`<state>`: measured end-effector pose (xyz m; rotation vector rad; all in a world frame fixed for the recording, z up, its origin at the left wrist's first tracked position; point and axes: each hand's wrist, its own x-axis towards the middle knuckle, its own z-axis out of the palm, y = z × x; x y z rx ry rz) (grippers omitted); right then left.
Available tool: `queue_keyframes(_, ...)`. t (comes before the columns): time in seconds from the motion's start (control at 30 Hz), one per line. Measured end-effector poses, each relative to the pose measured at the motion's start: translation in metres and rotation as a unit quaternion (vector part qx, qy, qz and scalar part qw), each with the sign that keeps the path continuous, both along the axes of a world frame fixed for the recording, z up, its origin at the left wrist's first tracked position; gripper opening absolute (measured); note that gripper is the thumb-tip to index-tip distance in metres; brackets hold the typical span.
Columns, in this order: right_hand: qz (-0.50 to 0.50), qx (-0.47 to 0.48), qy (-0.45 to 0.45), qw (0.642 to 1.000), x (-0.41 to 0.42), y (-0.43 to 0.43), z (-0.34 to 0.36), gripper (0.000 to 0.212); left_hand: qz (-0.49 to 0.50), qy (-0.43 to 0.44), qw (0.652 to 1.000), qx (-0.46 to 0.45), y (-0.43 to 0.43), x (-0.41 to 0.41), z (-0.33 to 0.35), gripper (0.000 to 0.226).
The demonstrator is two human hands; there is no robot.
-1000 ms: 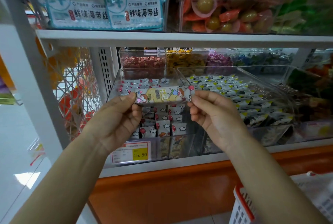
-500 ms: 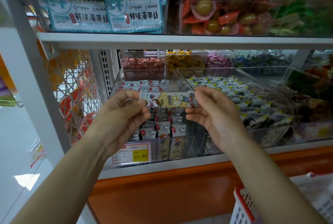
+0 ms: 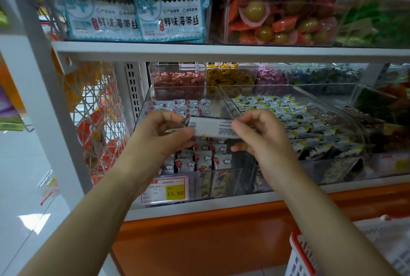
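Note:
A small oblong snack packet (image 3: 211, 128) hangs level between my two hands, its white printed back turned toward me. My left hand (image 3: 162, 135) pinches its left end and my right hand (image 3: 259, 137) pinches its right end. Both hands hover in front of a clear plastic bin (image 3: 218, 174) that holds several packets of the same white, cloud-printed kind. Part of the packet's ends is hidden under my fingers.
A second clear bin (image 3: 332, 98) of yellow-cornered packets sits to the right. A price tag reading 15.80 (image 3: 165, 190) hangs on the bin front. Seaweed bags (image 3: 137, 9) fill the upper shelf. A red-and-white shopping basket (image 3: 304, 255) stands low right, a wire rack (image 3: 99, 120) at left.
The packet has been rotated between my fingers from its colourful cartoon front to its white printed back. Both hands have kept hold of its ends and stayed in place.

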<state>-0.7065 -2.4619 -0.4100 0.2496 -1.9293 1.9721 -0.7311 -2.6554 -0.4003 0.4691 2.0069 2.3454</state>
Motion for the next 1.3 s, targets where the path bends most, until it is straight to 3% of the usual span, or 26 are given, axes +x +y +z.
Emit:
queue_keyframes(0.13,-0.019,0.069,0.016,0.997,0.0,-0.002,-0.002,0.018,0.002,0.027,0.999,-0.044,0.001,0.002,0.002,0.042)
queue_keyframes(0.47,-0.058,0.037,0.022,0.997,0.0,-0.003,-0.001,0.015,-0.002,0.119,0.971,-0.208,0.005,0.014,0.009,0.036)
queue_keyframes(0.67,-0.081,0.078,0.059,0.992,0.001,-0.006,-0.002,0.014,0.017,0.098,0.976,-0.196,0.006,0.014,0.01,0.014)
queue_keyframes(0.8,-0.06,0.083,0.054,0.993,0.001,-0.005,0.0,0.013,-0.005,0.123,0.968,-0.218,-0.001,0.012,0.014,0.022)
queue_keyframes(0.9,-0.049,0.102,0.046,0.993,0.002,-0.004,0.002,0.015,-0.023,0.146,0.951,-0.273,-0.007,0.009,0.016,0.01)
queue_keyframes(1.1,-0.045,0.118,0.04,0.991,0.004,-0.008,0.004,0.019,-0.029,0.192,0.915,-0.352,-0.015,0.007,0.018,0.02)
queue_keyframes(1.3,-0.038,0.122,0.026,0.991,0.002,-0.009,0.004,0.025,0.002,0.186,0.917,-0.352,-0.015,0.005,0.017,0.015)
